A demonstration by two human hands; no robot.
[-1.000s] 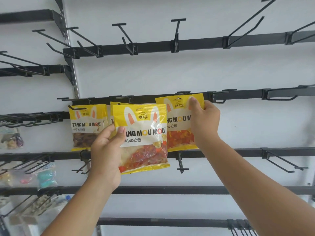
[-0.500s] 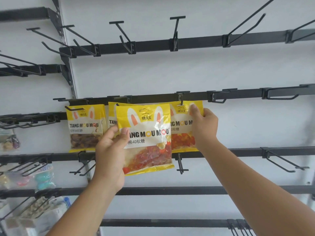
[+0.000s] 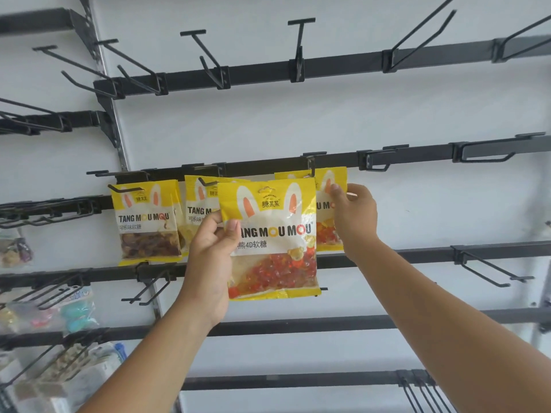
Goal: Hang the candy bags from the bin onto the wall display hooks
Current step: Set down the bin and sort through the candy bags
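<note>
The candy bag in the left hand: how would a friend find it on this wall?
Look at the white wall with black rails, at the row of yellow bunny-ear bags. It is the frontmost bag, gripped by the left hand at its left edge. Unlike the hanging bag of dark candy, it is on no hook and shows red and orange gummies.

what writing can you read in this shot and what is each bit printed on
"ANG MOU MOU", first letter under the thumb: front bag in the left hand
"熊4D软糖", start covered: front bag
"TANG MOU MOU": left hung bag
"可乐味软糖": left hung bag
"TANG M", cut off: middle bag
"U MO", cut off: right bag pinched by the right hand
Logo characters atop the bags and the lower-left packets: too small or blurred.
</note>
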